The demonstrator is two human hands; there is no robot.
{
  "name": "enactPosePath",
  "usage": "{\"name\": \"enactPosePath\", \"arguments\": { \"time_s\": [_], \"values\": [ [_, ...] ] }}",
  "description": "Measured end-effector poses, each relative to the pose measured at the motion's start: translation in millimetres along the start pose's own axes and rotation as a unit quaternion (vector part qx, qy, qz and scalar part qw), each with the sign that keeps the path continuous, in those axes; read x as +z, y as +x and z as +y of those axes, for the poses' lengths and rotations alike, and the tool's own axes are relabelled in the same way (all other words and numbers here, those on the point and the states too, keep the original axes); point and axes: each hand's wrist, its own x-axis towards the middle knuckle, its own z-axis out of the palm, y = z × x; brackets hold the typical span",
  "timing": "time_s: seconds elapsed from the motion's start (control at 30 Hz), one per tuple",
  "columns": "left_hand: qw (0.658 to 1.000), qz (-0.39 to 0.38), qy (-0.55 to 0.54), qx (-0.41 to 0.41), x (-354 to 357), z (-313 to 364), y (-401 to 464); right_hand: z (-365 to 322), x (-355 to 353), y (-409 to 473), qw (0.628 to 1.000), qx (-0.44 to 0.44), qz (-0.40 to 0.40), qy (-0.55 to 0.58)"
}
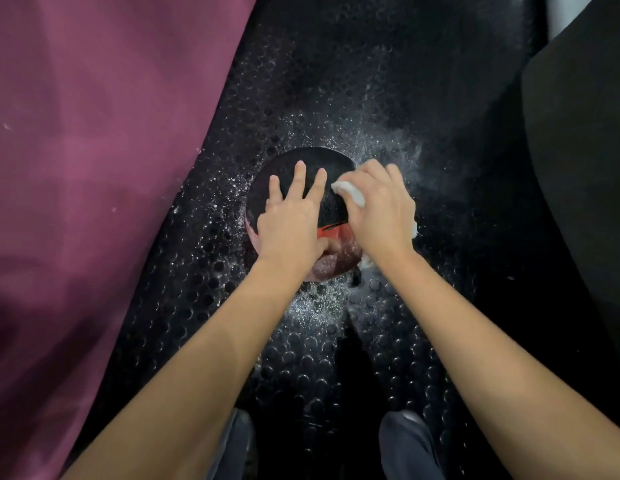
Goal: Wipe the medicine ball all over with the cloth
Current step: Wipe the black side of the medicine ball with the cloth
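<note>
Two hands work the round black-and-red medicine ball (322, 161): left hand (289, 220) lies flat on top, right hand (383, 211) beside it clutches the white cloth (350, 192).

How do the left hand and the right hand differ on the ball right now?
The left hand lies flat on the medicine ball with straight, spread fingers; the right hand has curled fingers. The left hand holds nothing; the right hand grips a white cloth. Both rest on the ball's top.
</note>
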Motion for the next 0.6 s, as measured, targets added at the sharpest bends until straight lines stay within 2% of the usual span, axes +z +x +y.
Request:
{"name": "enactPosePath", "arguments": {
  "time_s": [0.07, 0.2, 0.37, 0.53, 0.6],
  "values": [
    [1.000, 0.005, -0.012, -0.003, -3, -3, 4, -2, 4, -8, 1.000, 0.007, 0.003, 0.008],
    [1.000, 0.007, -0.026, -0.002, -2, -8, 2, -1, 1, -32, 0.999, -0.036, -0.001, 0.014],
    [1.000, 0.010, -0.017, 0.005, 3, -5, -7, 6, 0, 14, 0.993, 0.108, -0.031, 0.039],
    [0.999, -0.009, -0.035, 0.020, -1, -12, -10, 4, -1, 8, 0.991, 0.110, -0.044, 0.057],
    [0.993, 0.035, -0.109, 0.023, -1, -14, -12, 4, -1, 4, 0.992, 0.105, -0.043, 0.062]
  ]
}}
